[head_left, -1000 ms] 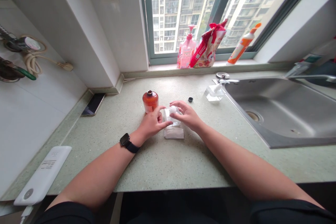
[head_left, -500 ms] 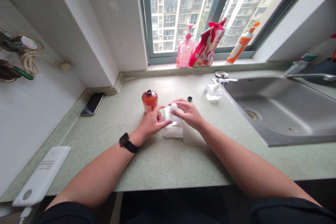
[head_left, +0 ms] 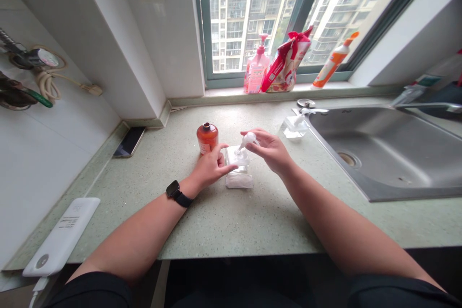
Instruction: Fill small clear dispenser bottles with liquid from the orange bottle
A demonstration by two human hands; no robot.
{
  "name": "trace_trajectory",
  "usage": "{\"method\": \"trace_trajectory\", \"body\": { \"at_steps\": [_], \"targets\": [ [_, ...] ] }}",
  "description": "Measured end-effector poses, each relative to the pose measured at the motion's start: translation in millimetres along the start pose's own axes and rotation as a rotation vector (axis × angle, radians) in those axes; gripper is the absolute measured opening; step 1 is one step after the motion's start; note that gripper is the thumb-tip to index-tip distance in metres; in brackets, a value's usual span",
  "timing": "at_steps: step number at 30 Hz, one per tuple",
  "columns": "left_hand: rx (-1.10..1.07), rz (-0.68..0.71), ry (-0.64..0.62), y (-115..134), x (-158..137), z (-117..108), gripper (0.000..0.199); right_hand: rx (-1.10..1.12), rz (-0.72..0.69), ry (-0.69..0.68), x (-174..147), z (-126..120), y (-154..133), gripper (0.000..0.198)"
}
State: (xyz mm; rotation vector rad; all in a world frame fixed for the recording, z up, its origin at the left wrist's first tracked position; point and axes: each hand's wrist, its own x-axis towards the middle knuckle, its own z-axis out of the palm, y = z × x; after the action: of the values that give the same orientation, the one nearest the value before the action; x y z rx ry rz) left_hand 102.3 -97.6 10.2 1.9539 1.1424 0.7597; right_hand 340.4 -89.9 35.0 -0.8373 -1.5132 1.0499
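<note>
My right hand (head_left: 267,149) pinches a small translucent white funnel (head_left: 249,139) between thumb and fingers. It is tilted, its narrow end pointing down and left, close to the top of a clear square bottle (head_left: 242,160). Whether that end touches the bottle I cannot tell. Around the left side of the clear bottle curls my left hand (head_left: 209,168), thumb at the front and index finger toward the back; it wears a black watch (head_left: 178,193). Just behind the left hand stands an uncapped amber bottle (head_left: 207,137). A folded white packet (head_left: 239,181) lies in front of the clear bottle.
A clear square pump bottle (head_left: 294,127) stands beside the steel sink (head_left: 382,149). A phone (head_left: 129,142) and a white power bank (head_left: 61,238) lie at left. On the sill are a pink pump bottle (head_left: 257,72), a red bag (head_left: 287,67) and an orange-white bottle (head_left: 334,62).
My right hand has moved right and slightly up with the funnel, which now tilts off the clear bottle's top. The black cap is now out of sight behind it. My left hand stays put.
</note>
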Motion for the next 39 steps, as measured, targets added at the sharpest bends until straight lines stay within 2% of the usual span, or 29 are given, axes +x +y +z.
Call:
{"method": "trace_trajectory", "body": {
  "at_steps": [9, 16, 19, 24, 31, 36, 39],
  "targets": [
    [-0.003, 0.008, -0.010, 0, 0, 0, 0.068, -0.020, -0.006, 0.078, -3, -17, -6, 0.034],
    [-0.009, 0.000, -0.013, 1, -2, 0, 0.067, -0.278, 0.029, 0.058, -9, -43, -6, 0.041],
    [-0.009, -0.003, -0.014, 1, -2, 0, 0.066, -0.418, -0.024, 0.065, -12, -46, -6, 0.040],
    [0.000, -0.008, -0.019, 1, -2, -1, 0.067, -0.634, -0.125, 0.001, -15, -48, -7, 0.030],
    [-0.003, -0.011, -0.026, 1, -2, -1, 0.068, -0.817, -0.168, -0.069, -17, -58, -3, 0.022],
    [-0.006, -0.013, -0.023, 1, -2, -1, 0.067, -0.889, -0.157, -0.104, -17, -57, 1, 0.019],
    [-0.007, -0.012, -0.020, 1, -2, -1, 0.068, -0.877, -0.130, -0.071, -17, -60, 0, 0.021]
  ]
}}
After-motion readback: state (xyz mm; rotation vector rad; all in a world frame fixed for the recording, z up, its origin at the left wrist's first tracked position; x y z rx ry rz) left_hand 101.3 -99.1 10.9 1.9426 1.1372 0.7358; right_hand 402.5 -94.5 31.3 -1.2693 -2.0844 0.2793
